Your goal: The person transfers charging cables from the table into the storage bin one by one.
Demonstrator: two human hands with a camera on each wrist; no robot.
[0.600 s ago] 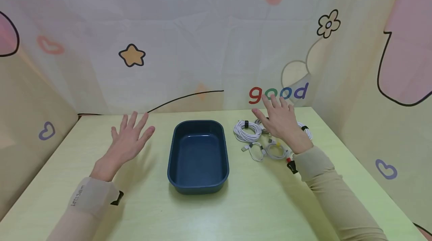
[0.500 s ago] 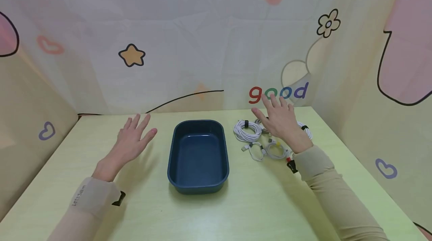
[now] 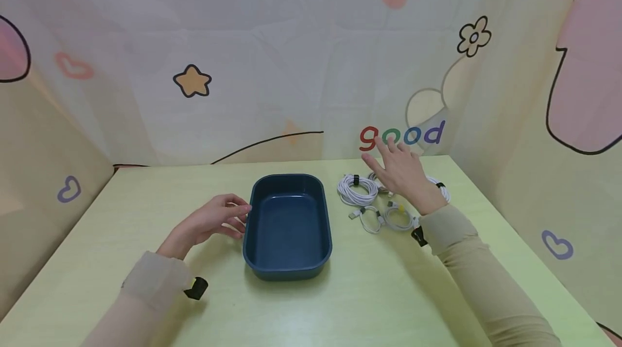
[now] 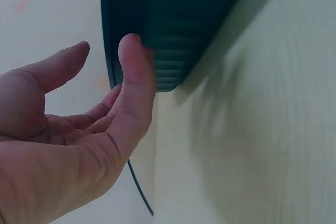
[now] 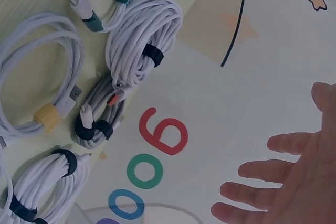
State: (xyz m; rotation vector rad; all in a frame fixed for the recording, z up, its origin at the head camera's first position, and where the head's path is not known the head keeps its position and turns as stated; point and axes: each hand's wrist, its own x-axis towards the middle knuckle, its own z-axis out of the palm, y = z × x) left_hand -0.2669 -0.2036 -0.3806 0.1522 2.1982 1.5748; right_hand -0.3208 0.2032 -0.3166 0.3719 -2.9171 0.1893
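Observation:
A dark blue rectangular bin (image 3: 286, 239) stands in the middle of the table. At its left wall is my left hand (image 3: 214, 222), fingers loosely bent and thumb near the rim; in the left wrist view a finger (image 4: 135, 72) lies before the wall, and contact cannot be told. My right hand (image 3: 403, 174) hovers above the cables, fingers spread, holding nothing. Among these are a large white cable coil (image 3: 357, 193) with a black strap, a short white cable (image 3: 371, 221), a coil with a yellow tie (image 5: 47, 69), a grey coil (image 5: 97, 111) and another white coil (image 5: 50, 182).
A printed cloth (image 3: 291, 66) rises behind the table's back edge, and more cloth closes both sides. The pale table (image 3: 291, 309) extends on both sides of the bin. Each wrist carries a black camera mount (image 3: 196, 288) at the cuff.
My left hand has moved right and down from above the table to the bin's left wall, its fingers turning inward. My right hand has barely moved. The bin and cables have stayed put.

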